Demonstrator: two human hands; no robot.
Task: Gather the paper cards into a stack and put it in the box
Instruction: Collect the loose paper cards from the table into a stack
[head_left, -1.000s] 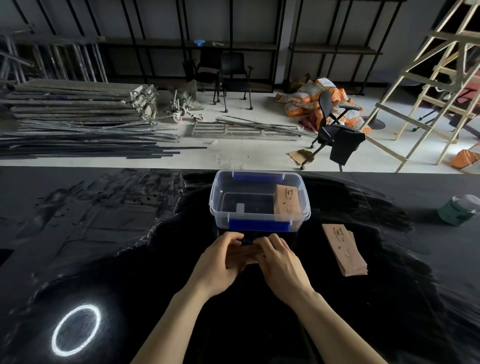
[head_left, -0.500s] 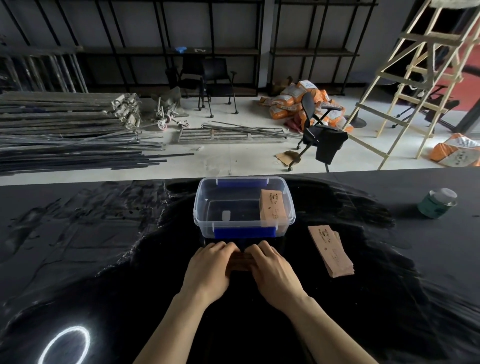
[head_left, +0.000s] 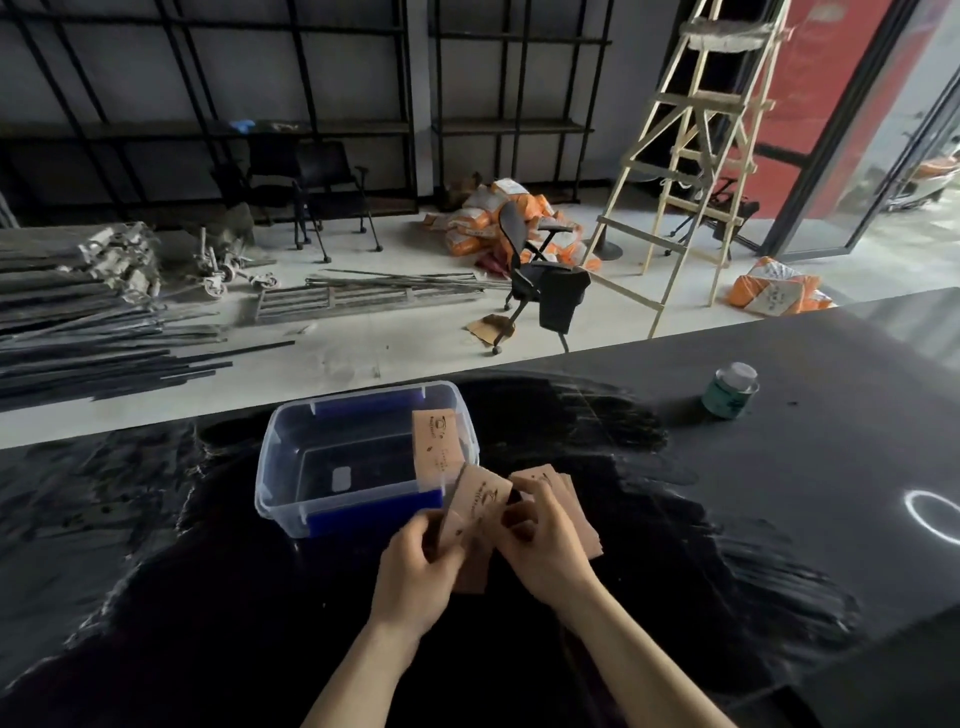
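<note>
This looks like a workshop or storage hall under fit-out, not a home or office in use. The bare concrete floor is strewn with building stock: long dark metal bars piled at the left, a flat metal frame lying beside them, and loose caster wheels. Empty black steel shelving lines the back wall. A wooden stepladder stands at the right, near orange and white sacks, possibly of cement or filler, heaped on the floor. A tipped office chair lies among them, and a plain black worktable fills the foreground.
</note>
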